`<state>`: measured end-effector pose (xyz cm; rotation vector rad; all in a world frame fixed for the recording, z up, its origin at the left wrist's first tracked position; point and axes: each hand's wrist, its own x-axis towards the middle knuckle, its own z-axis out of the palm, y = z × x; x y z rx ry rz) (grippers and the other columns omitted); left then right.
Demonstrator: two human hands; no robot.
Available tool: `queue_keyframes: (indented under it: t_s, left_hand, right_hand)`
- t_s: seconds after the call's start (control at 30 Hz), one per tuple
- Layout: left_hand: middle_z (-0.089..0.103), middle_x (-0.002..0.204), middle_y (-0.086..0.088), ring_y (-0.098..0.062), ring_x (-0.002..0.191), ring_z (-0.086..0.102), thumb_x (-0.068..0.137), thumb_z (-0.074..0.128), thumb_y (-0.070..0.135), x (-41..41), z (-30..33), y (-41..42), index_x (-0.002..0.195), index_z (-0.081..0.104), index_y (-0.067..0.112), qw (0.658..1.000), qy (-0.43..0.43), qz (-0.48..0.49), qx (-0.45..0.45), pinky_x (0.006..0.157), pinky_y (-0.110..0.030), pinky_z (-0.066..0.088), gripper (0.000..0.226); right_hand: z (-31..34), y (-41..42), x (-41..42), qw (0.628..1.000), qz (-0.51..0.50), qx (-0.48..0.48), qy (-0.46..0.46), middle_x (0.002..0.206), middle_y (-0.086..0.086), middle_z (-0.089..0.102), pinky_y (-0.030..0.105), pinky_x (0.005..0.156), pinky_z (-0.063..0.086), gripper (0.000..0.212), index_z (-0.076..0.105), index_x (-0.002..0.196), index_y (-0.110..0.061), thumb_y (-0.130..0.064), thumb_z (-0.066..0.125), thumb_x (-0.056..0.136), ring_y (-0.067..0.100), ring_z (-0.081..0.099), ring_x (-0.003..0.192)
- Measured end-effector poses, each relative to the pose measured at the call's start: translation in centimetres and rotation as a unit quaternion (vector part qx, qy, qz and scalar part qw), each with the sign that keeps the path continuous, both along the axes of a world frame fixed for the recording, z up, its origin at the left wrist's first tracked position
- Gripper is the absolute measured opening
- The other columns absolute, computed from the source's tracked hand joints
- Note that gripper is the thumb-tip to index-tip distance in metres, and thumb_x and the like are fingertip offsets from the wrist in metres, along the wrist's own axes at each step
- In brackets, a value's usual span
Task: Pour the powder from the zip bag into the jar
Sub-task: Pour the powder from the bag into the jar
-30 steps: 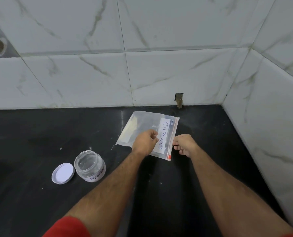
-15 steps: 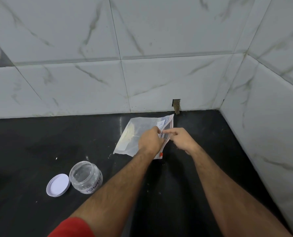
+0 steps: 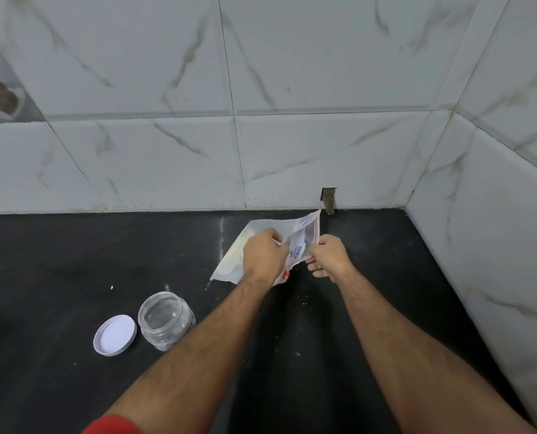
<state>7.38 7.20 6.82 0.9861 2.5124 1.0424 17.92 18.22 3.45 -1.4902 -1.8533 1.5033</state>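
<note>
Pinching zip bag mouth, left hand and right hand each gripping one side; bag now lifted off worktop, seemingly opening; jar uncapped, waiting nearby.

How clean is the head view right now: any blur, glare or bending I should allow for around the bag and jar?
Head view: wide-angle bending bows the wall tiles and counter edge. Lighting is soft and even, without hard glare. The zip bag label is smeared and unreadable between the left hand and right hand. The jar and its lid look reasonably sharp.
</note>
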Motion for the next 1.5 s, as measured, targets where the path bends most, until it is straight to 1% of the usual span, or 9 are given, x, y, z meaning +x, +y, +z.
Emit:
queue_keyframes:
  t_s: [0.23, 0.4, 0.77, 0.83, 0.93, 1.03, 1.13, 1.27, 1.5]
  left_hand:
    - [0.071, 0.107, 0.003, -0.019, 0.093, 0.068, 0.084, 0.063, 0.036, -5.1, 3.7, -1.9, 0.111, 0.065, 0.021, 0.999, 0.004, 0.042, 0.016, 0.078, -0.035, 0.057, 0.031]
    - [0.073, 0.095, 0.005, -0.020, 0.088, 0.067, 0.083, 0.058, 0.027, -7.2, 5.9, -3.2, 0.100, 0.066, 0.026, 0.998, -0.015, 0.049, 0.036, 0.068, -0.028, 0.046, 0.020]
    - [0.074, 0.086, 0.007, -0.018, 0.078, 0.067, 0.080, 0.062, 0.021, -12.5, 8.0, -8.1, 0.075, 0.068, 0.031, 0.998, 0.000, 0.004, -0.058, 0.068, -0.028, 0.050, 0.013]
    - [0.076, 0.094, 0.008, -0.016, 0.083, 0.068, 0.083, 0.063, 0.023, -12.5, 7.7, -8.4, 0.090, 0.071, 0.032, 0.998, -0.005, -0.035, -0.044, 0.073, -0.028, 0.053, 0.014]
    - [0.073, 0.116, 0.004, -0.018, 0.098, 0.069, 0.087, 0.061, 0.016, -12.1, 6.6, -9.0, 0.137, 0.055, 0.023, 0.993, -0.023, -0.112, 0.005, 0.092, -0.035, 0.053, 0.051]
    - [0.068, 0.119, 0.005, -0.017, 0.098, 0.069, 0.085, 0.064, 0.017, -12.1, 5.9, -10.3, 0.148, 0.041, 0.024, 0.984, -0.032, -0.165, 0.063, 0.096, -0.037, 0.053, 0.068]
    - [0.064, 0.128, 0.003, -0.010, 0.104, 0.065, 0.082, 0.066, 0.048, -12.0, 6.2, -11.4, 0.139, 0.053, 0.030, 0.971, -0.026, -0.214, 0.101, 0.097, -0.032, 0.052, 0.061]
    - [0.058, 0.137, 0.011, -0.007, 0.124, 0.053, 0.059, 0.064, 0.083, -12.2, 6.8, -12.9, 0.123, 0.067, 0.035, 0.958, 0.066, -0.280, -0.006, 0.104, -0.031, 0.043, 0.080]
    - [0.062, 0.117, 0.019, -0.001, 0.095, 0.056, 0.057, 0.073, 0.078, -11.8, 6.3, -13.5, 0.058, 0.059, 0.022, 0.952, 0.153, -0.266, 0.001, 0.067, -0.028, 0.048, 0.057]
  right_hand:
    - [6.6, -0.2, -3.4, 0.989, 0.051, 0.137, 0.021, 0.073, 0.004, 0.073, 0.021, 0.043, 0.050, 0.019, 0.073, 0.092, -0.018, -0.021, 0.055, 0.096, 0.011, 0.063, 0.049]
    - [11.0, -1.9, -6.0, 0.967, 0.125, 0.223, 0.005, 0.061, -0.006, 0.070, 0.029, 0.046, 0.058, 0.027, 0.072, 0.087, -0.030, -0.012, 0.051, 0.086, 0.009, 0.065, 0.045]
    - [15.4, -3.1, -6.8, 0.934, 0.103, 0.297, -0.168, 0.082, 0.003, 0.072, 0.038, 0.069, 0.063, 0.019, 0.065, 0.083, -0.023, -0.009, 0.054, 0.082, 0.027, 0.071, 0.070]
    - [15.0, -4.0, -7.2, 0.940, 0.111, 0.274, -0.172, 0.077, 0.003, 0.072, 0.039, 0.064, 0.065, 0.020, 0.063, 0.075, -0.023, -0.008, 0.053, 0.082, 0.026, 0.073, 0.065]
    - [14.3, -5.1, -7.8, 0.944, 0.111, 0.263, -0.164, 0.072, 0.003, 0.072, 0.036, 0.056, 0.064, 0.023, 0.065, 0.070, -0.024, -0.010, 0.055, 0.085, 0.024, 0.072, 0.059]
    - [14.1, -6.2, -8.5, 0.947, 0.111, 0.258, -0.158, 0.067, 0.003, 0.073, 0.036, 0.054, 0.064, 0.026, 0.072, 0.071, -0.021, -0.007, 0.053, 0.082, 0.026, 0.073, 0.055]
    - [14.2, -7.3, -8.8, 0.948, 0.112, 0.257, -0.152, 0.061, 0.004, 0.072, 0.036, 0.055, 0.064, 0.026, 0.074, 0.071, -0.019, -0.006, 0.052, 0.080, 0.025, 0.071, 0.052]
    - [14.1, -8.2, -8.9, 0.949, 0.110, 0.258, -0.143, 0.062, 0.008, 0.073, 0.039, 0.054, 0.063, 0.026, 0.077, 0.075, -0.016, -0.007, 0.053, 0.079, 0.023, 0.068, 0.049]
    - [14.1, -9.5, -9.3, 0.947, 0.114, 0.264, -0.145, 0.064, 0.006, 0.073, 0.037, 0.055, 0.064, 0.021, 0.078, 0.077, -0.018, -0.010, 0.060, 0.085, 0.019, 0.066, 0.049]
